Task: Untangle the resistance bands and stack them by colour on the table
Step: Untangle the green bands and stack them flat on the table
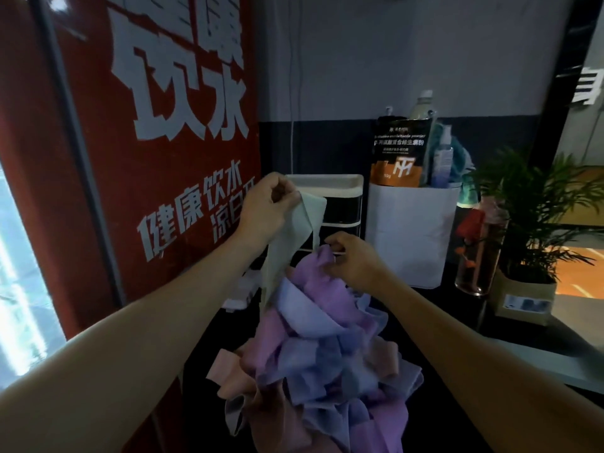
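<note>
Big tangle of bands [330, 361], purple, blue and pink, hangs over the dark table [457, 308]. A pale green band [291, 233] stretches up out of it, pinched by the left hand [268, 207]. The right hand [353, 259] has fingers curled on a purple band at the top. Drawer box [340, 204] and plant [529, 217] sit behind.

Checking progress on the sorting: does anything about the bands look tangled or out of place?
Yes. The purple, blue and pink bands hang bunched in one knotted clump, unsorted. The left hand pinches a pale green band that runs down into the clump, while the right hand grips its top.
</note>
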`<state>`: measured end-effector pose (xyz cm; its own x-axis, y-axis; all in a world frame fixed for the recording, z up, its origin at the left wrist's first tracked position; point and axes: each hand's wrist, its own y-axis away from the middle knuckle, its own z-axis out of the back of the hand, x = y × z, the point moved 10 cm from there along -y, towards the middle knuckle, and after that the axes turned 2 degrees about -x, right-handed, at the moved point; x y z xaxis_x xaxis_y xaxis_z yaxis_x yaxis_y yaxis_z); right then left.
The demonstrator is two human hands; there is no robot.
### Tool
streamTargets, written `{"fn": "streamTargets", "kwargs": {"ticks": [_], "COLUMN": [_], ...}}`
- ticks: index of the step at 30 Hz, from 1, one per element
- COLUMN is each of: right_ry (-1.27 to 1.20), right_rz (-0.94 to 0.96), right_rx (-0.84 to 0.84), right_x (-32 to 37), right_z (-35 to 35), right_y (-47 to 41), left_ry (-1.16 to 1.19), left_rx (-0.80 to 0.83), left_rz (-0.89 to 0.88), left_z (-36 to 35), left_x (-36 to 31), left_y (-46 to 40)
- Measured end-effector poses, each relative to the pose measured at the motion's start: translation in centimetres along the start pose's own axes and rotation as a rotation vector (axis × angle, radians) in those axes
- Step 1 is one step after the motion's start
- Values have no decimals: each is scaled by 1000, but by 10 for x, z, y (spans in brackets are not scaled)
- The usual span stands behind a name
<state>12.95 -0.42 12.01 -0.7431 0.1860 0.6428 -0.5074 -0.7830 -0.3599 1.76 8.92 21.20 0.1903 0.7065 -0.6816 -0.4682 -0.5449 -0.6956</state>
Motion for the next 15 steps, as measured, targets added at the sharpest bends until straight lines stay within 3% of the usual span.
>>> {"fn": "streamTargets", "kwargs": {"ticks": [9,15], "right_ry": [-254,-215], "right_rz": [-135,-181], "right_rx": [269,10], "right_x": [-29,-61], "right_z": [-25,-10], "right_y": [36,34], "left_ry": [-36,28], "left_rx": [341,452], "left_rz": [194,353], "left_z": [-53,-63], "left_x": [62,84], "left_y": [81,114]}}
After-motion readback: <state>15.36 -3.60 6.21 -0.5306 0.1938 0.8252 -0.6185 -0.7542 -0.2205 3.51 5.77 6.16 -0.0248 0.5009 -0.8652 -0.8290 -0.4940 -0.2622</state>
